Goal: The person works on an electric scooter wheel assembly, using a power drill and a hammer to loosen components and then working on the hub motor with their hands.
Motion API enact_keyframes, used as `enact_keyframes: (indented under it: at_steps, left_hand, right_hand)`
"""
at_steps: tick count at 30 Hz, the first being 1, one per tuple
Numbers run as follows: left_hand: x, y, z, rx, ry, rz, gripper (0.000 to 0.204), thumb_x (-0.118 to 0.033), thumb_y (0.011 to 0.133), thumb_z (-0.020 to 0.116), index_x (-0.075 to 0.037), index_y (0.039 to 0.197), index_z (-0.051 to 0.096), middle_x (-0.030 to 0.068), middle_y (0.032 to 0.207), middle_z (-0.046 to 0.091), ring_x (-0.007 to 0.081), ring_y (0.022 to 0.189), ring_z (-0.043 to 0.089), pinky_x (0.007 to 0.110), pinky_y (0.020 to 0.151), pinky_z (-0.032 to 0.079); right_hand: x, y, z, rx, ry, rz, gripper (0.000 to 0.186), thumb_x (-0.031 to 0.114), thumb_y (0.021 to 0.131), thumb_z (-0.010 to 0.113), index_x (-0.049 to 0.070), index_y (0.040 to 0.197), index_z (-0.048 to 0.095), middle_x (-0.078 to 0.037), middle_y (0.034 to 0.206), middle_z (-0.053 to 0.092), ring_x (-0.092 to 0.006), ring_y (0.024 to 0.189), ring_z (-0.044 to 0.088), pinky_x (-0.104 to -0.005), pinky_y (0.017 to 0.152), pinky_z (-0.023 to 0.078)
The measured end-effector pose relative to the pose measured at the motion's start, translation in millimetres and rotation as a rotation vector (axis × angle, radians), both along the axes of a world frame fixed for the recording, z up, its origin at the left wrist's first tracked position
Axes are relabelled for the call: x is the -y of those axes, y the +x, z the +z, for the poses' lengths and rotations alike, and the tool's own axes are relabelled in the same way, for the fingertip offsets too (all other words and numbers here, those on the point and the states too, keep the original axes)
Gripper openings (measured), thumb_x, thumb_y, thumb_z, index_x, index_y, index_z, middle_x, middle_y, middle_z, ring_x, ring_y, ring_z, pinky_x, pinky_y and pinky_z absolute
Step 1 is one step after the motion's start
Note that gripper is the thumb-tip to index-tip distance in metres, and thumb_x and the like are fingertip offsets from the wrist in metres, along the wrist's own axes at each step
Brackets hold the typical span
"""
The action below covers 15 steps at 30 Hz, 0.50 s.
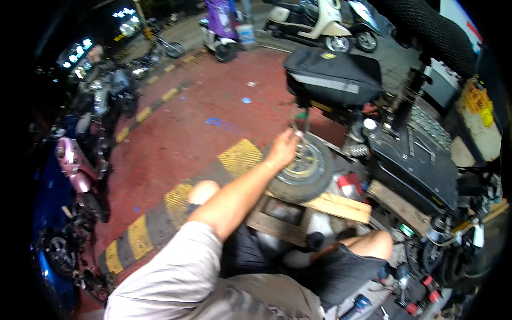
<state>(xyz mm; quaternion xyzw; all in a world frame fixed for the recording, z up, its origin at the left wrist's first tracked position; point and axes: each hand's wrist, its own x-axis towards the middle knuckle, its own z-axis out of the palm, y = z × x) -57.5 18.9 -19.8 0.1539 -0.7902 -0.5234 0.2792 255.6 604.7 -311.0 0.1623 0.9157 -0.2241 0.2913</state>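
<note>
My left hand (286, 148) reaches out to a small wheel with a dark tyre (314, 184) and a pale yellowish rim. Its fingers are closed at the upper side of the hub, beside a metal fork (305, 121). The picture is blurred there, and what the fingers hold is too small to make out. Beneath the tyre's near side is a wooden frame (277, 226) with a pale plank (341, 207). Just beyond the fork sits a black bag (333, 74) with a grey stripe. My right hand does not show.
To the right, a black case (413, 162) has tools (421, 146) lying on it. Hand tools (402, 280) are scattered at lower right. A yellow-and-black kerb (178, 200) crosses the red paving (181, 122). Parked scooters (320, 26) stand behind, and a pink one (74, 162) at left.
</note>
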Motion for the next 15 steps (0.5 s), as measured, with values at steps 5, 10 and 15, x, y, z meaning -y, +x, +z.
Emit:
enact_keyframes:
  at_steps: [5,10,15]
  left_hand:
    - [16,2,-25,0.009,0.081,-0.087,0.034,-0.036,0.113,0.063,-0.002,0.112,0.063,0.0243,0.099,0.073,0.0411,0.097,0.074,0.049,0.089,0.055]
    - [7,20,-9,-0.026,-0.020,-0.096,0.031,-0.036,0.112,0.062,-0.005,0.112,0.064,0.0230,0.097,0.075,0.0455,0.099,0.074,0.053,0.085,0.055]
    - [-2,27,15,0.055,-0.016,-0.105,0.021,-0.022,0.112,0.062,-0.003,0.118,0.068,0.0160,0.105,0.081,0.0278,0.100,0.077,0.042,0.090,0.058]
  right_hand:
    - [-47,-9,116,-0.107,-0.061,-0.307,0.057,0.045,0.098,0.084,0.005,0.137,0.073,-0.020,0.100,0.077,-0.0349,0.091,0.074,-0.0450,0.090,0.059]
    - [14,-103,345,-0.717,-0.578,-0.136,0.047,0.033,0.113,0.063,0.001,0.147,0.059,0.002,0.093,0.060,-0.0075,0.074,0.054,-0.0234,0.066,0.047]
    - [128,-154,442,-0.736,-0.705,0.136,0.060,0.027,0.111,0.062,-0.001,0.163,0.047,-0.001,0.089,0.063,-0.0104,0.072,0.060,-0.0260,0.062,0.050]
